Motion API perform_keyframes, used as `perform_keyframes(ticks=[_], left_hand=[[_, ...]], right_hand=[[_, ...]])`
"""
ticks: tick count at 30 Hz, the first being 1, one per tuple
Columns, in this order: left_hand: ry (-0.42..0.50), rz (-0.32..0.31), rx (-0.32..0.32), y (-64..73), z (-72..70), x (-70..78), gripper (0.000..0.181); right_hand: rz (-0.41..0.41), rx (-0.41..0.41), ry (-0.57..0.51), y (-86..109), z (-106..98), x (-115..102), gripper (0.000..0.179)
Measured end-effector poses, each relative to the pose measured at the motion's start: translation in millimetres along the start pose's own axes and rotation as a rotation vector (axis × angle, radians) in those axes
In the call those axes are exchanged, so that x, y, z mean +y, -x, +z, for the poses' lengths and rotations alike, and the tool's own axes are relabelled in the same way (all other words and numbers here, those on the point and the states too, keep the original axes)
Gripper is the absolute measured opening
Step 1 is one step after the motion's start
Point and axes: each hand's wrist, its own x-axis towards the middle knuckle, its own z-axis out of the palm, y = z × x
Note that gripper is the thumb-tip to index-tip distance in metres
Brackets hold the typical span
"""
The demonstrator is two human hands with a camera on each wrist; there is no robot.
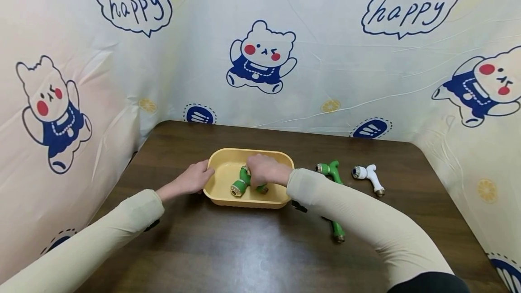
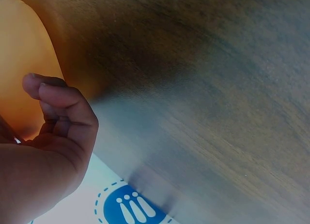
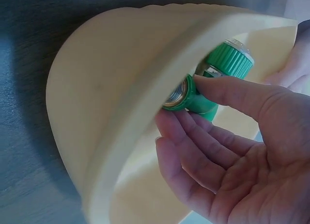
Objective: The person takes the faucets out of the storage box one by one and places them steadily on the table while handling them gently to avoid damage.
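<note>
A pale yellow plastic basin [image 1: 252, 204] stands on the table. My left hand [image 1: 196, 177] grips its left end, fingers bent against the outside wall; the left wrist view shows these curled fingers [image 2: 68, 100] by the basin. Reaching inside from the right, my right hand [image 1: 263, 170] pinches a green tap [image 3: 203, 107] between thumb and fingertips. A threaded metal opening shows at the tap's near end, beside the basin's rim. A ribbed green knob [image 1: 239, 187] also shows inside, left of the right hand. The hand hides part of the green pieces.
Right of the basin lies another green tap [image 1: 334, 172], partly behind the right sleeve. A green tap end [image 1: 338, 232] pokes out below that sleeve. Farther right lies a white tap [image 1: 370, 176]. A printed curtain [image 1: 317, 58] surrounds the brown table [image 1: 228, 248].
</note>
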Motion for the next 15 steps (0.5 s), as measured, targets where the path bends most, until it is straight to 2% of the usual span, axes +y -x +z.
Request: perform_keyframes(ticks=[2,3,6,8,10,11,13,15], left_hand=[[0.005,-0.003,0.001,-3.5,1.7,-5.5,0.03],[0.003,0.001,0.003,-2.2,1.1,-3.8,0.03],[-0.006,0.047,0.005,12.1,-1.9,14.0,0.032],[-0.001,0.095,0.015,16.7,-2.7,17.8,0.033],[-0.006,0.11,0.018,20.2,-3.4,22.0,0.034],[-0.003,0.097,0.018,16.0,-3.1,17.3,0.035],[-0.01,0.105,0.022,17.3,-3.5,19.1,0.036],[-0.01,0.084,0.016,26.3,-7.5,34.5,0.036]], right_hand=[[-0.01,0.009,0.002,1.2,0.8,0.4,0.028],[-0.014,0.013,0.004,1.7,0.9,0.6,0.029],[-0.023,0.024,0.01,2.8,1.1,1.0,0.03],[-0.024,0.031,0.018,3.3,0.8,1.0,0.028],[-0.025,0.037,0.025,3.5,0.5,1.2,0.027],[-0.024,0.036,0.027,3.6,0.3,1.5,0.027],[-0.023,0.043,0.028,4.0,-0.2,2.0,0.028],[-0.022,0.047,0.026,4.6,-0.6,2.6,0.028]])
